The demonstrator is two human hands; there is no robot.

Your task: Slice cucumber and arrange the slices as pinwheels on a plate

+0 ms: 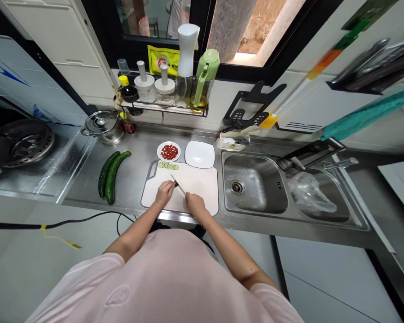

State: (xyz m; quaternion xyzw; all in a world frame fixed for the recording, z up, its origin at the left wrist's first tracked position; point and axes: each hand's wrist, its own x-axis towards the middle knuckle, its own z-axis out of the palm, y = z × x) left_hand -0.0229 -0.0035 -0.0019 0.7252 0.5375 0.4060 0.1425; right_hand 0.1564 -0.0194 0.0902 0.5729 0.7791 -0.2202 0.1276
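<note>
The right hand (195, 204) had its grip wrapped around the handle of a knife (181, 187), whose blade slanted over the middle of the cutting board (204, 190); the left hand (164, 193) had its grip narrowed on a small dark green piece (176, 184) beside the blade, though the fingers hid most of it. A short row of overlapping cucumber slices (169, 166) lay along the far edge of the cutting board. The board itself, white with a grey rim, rested on a stainless-steel tabletop (82, 181). Just beyond the board stood a round white plate (159, 153) of chopped red pieces (169, 152) and, beside it, a bare white squarish plate (199, 154). Left of the board lay two whole cucumbers (111, 177), with a lidded steel pot (105, 128) farther back, its inside hidden. Right of the board was a sink basin (256, 190) wet with droplets, then a second basin (336, 219) holding a clear plastic bag (309, 193). Behind the board, below a dark-framed window, a wall rack (164, 107) carried two white-lidded jars, a green-topped bottle (205, 74) with yellowish liquid low inside, and a yellow-capped bottle (127, 89) of dark liquid. Far left of the board, a dark wok (18, 139) sat on the stove.
</note>
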